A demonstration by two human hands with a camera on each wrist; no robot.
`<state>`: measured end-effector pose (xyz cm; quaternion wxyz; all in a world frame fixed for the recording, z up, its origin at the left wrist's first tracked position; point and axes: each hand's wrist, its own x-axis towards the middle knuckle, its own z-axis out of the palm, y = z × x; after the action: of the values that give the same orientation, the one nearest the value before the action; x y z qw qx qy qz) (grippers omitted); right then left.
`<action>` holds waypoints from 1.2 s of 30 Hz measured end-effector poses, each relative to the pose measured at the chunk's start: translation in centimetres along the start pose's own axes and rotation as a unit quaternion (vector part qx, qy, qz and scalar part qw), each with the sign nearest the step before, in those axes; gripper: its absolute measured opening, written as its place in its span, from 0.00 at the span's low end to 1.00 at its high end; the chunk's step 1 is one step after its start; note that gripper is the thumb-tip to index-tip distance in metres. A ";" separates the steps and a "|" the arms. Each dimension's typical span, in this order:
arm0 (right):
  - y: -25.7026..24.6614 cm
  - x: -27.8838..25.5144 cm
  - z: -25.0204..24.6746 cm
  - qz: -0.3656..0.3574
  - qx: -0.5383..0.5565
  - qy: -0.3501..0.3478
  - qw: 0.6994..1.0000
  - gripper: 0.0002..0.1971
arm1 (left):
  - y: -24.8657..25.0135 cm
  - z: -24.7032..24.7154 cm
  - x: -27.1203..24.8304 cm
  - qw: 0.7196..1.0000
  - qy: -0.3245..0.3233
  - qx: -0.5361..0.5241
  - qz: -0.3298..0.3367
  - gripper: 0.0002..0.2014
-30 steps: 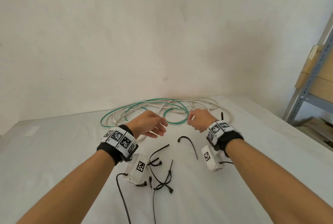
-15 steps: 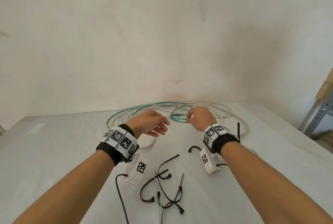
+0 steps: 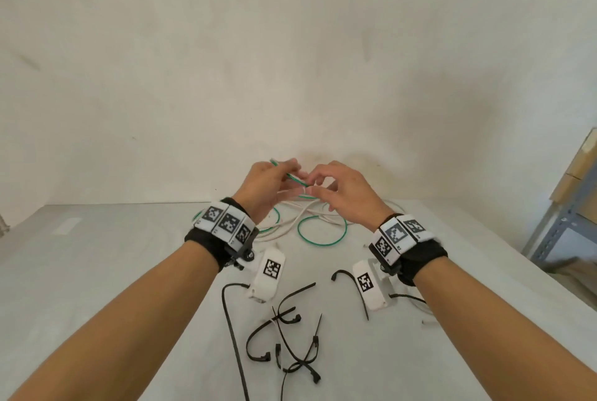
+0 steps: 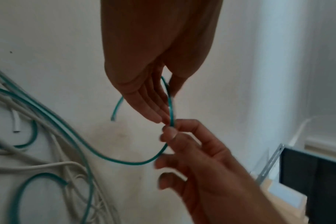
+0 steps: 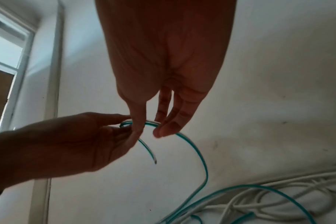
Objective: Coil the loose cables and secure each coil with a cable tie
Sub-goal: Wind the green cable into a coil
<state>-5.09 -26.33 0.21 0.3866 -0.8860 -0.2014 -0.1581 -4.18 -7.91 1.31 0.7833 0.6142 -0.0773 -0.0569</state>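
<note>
Cables: two, one green cable and one white cable, lying tangled together on the bench below and beyond the grip.

Cable ties: black, loose, scattered on the bench nearer the person than the grip; about eight, overlapping, so an exact count is uncertain.

Left hand: raised above the bench, fingers nearly straight, thumb closed against them, pinching the green cable near its free end. The short tail of the cable sticks out past the fingers on the far side.

Right hand: raised just beside the left, fingertips touching it. Thumb and forefinger pinch the same green cable right next to the left grip; the other fingers are loosely bent and hold nothing.

From the two grips the green cable arcs down to the tangle on the bench.

Metal shelving: one unit, well to the right of the grip.
</note>
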 end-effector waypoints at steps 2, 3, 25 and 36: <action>-0.6 -0.1 -0.1 0.002 0.016 -0.013 1.000 0.03 | 1.4 -0.2 -0.1 0.999 0.010 -0.042 0.025 0.13; -0.8 -0.1 -0.1 0.015 0.023 -0.013 1.000 0.03 | 2.0 -0.2 -0.3 0.998 0.014 -0.057 0.034 0.14; -5.4 -0.8 3.8 0.229 0.387 0.057 0.891 0.17 | 3.7 -4.1 -6.3 0.992 -0.040 0.114 -0.026 0.15; -3.3 -1.8 5.9 0.180 0.208 0.016 0.961 0.08 | 7.3 -3.3 -5.9 0.986 -0.114 -0.124 -0.016 0.16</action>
<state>-7.50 -20.28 -2.41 0.5876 -0.8050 -0.0608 -0.0543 -9.36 -1.92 7.36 0.8384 0.5031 -0.1487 -0.1480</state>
